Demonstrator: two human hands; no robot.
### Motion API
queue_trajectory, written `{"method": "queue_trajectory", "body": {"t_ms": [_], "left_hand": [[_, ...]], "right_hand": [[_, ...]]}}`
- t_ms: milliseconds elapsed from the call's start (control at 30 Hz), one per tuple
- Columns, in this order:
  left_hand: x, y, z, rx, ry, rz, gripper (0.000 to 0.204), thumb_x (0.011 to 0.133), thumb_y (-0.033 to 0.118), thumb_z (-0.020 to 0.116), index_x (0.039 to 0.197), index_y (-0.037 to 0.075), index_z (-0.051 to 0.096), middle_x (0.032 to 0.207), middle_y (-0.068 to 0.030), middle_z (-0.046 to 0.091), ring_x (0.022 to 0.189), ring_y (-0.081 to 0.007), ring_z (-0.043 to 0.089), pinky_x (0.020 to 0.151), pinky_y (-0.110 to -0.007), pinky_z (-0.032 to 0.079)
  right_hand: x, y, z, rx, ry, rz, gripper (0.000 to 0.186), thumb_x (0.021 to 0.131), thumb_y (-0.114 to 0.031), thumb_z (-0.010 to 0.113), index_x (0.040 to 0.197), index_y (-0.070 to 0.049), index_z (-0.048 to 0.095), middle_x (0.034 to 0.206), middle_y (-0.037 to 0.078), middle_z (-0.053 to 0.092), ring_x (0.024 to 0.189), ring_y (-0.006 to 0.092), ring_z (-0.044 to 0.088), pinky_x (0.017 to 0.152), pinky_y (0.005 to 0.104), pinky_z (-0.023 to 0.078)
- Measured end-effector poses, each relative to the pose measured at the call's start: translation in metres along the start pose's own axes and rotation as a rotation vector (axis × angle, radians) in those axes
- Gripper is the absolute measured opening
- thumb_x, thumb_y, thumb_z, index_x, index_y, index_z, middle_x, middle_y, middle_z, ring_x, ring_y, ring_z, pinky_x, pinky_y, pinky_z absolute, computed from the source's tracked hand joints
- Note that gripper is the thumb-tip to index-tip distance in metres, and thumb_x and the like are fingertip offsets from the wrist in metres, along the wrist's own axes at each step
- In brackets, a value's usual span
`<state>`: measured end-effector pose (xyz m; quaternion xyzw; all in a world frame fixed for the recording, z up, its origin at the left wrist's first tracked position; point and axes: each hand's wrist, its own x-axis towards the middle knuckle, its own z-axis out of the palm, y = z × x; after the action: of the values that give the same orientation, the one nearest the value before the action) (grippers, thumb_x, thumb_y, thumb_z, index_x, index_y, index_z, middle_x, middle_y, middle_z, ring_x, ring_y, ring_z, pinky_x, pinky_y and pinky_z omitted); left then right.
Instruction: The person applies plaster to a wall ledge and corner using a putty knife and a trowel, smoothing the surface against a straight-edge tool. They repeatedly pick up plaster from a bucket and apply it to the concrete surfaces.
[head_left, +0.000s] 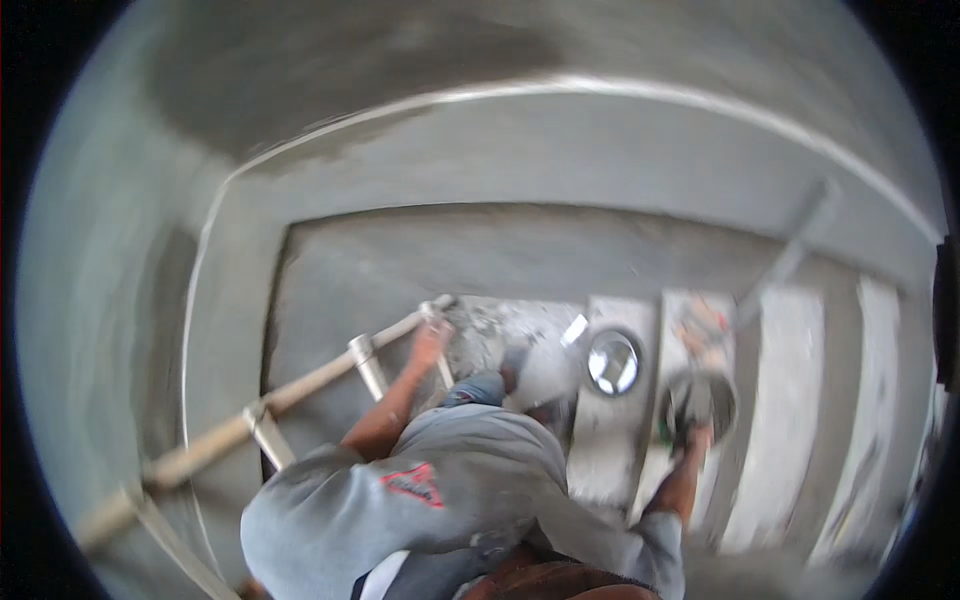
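My left hand [430, 342] is closed around the upper end of a wooden ladder [305, 385], which slants from the lower left toward the middle. My right arm reaches down to the right. There my right hand [699, 437] is at the near edge of a round, dark-rimmed pan [728, 405] on a step. Its fingers look closed, but blur hides what they grip. Grey material and a dark shape show inside the pan. Left of it, a round metal bowl [612, 362] with a bright, reflecting inside sits on another step.
Pale stair steps [775, 400] run off to the right. A long straight bar [790, 258] leans across them against the grey plastered wall [560, 150]. Rough, splattered floor [490, 325] lies by the ladder's end. A small white piece [574, 330] is near the bowl.
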<state>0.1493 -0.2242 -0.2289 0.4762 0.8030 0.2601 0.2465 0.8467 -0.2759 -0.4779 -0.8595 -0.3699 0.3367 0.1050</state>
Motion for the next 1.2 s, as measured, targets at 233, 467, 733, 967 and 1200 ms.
{"method": "queue_trajectory", "body": {"t_ms": [233, 467, 733, 967, 1200], "left_hand": [[0.09, 0.187, -0.07, 0.189, 0.544, 0.562, 0.065, 0.092, 0.029, 0.059, 0.139, -0.006, 0.03, 0.143, -0.0235, 0.033, 0.133, -0.0347, 0.032, 0.111, -0.041, 0.026], [0.116, 0.265, -0.071, 0.287, 0.448, 0.508, 0.083, 0.093, 0.049, 0.05, 0.146, -0.004, 0.014, 0.153, -0.0271, 0.006, 0.143, -0.0351, 0.01, 0.114, -0.042, 0.018], [0.123, 0.269, -0.067, 0.426, 0.443, 0.407, 0.095, 0.089, 0.062, 0.047, 0.147, -0.003, 0.009, 0.154, -0.0255, -0.001, 0.144, -0.0327, 0.003, 0.115, -0.041, 0.014], [0.132, 0.259, -0.07, 0.474, 0.445, 0.432, 0.097, 0.088, 0.062, 0.047, 0.146, -0.005, 0.01, 0.153, -0.0265, -0.002, 0.144, -0.0325, 0.0, 0.115, -0.042, 0.012], [0.129, 0.253, -0.07, 0.465, 0.465, 0.442, 0.094, 0.09, 0.057, 0.049, 0.146, -0.007, 0.008, 0.153, -0.0268, -0.002, 0.144, -0.0331, -0.002, 0.116, -0.042, 0.01]], "right_hand": [[-0.001, -0.017, -0.017, -0.331, 0.132, 0.01, 0.035, 0.084, -0.032, 0.054, 0.098, -0.002, 0.065, 0.105, 0.024, 0.063, 0.102, 0.0372, 0.06, 0.086, 0.0455, 0.049], [0.006, 0.017, -0.054, -0.087, 0.262, 0.252, 0.027, 0.082, -0.024, 0.058, 0.095, -0.002, 0.066, 0.093, 0.023, 0.066, 0.091, 0.0407, 0.063, 0.08, 0.0473, 0.051], [0.0, 0.002, -0.093, -0.161, 0.012, 0.529, 0.03, 0.084, -0.019, 0.056, 0.109, -0.008, 0.067, 0.114, 0.019, 0.063, 0.107, 0.0359, 0.061, 0.089, 0.0442, 0.05], [-0.009, -0.013, -0.098, -0.091, -0.05, 0.622, 0.033, 0.085, -0.02, 0.056, 0.114, -0.009, 0.066, 0.117, 0.018, 0.063, 0.111, 0.0348, 0.059, 0.093, 0.0439, 0.048], [0.009, -0.027, -0.087, -0.164, 0.115, 0.54, 0.028, 0.086, -0.022, 0.051, 0.104, -0.01, 0.07, 0.112, 0.016, 0.065, 0.104, 0.0308, 0.064, 0.083, 0.0381, 0.053]]}}
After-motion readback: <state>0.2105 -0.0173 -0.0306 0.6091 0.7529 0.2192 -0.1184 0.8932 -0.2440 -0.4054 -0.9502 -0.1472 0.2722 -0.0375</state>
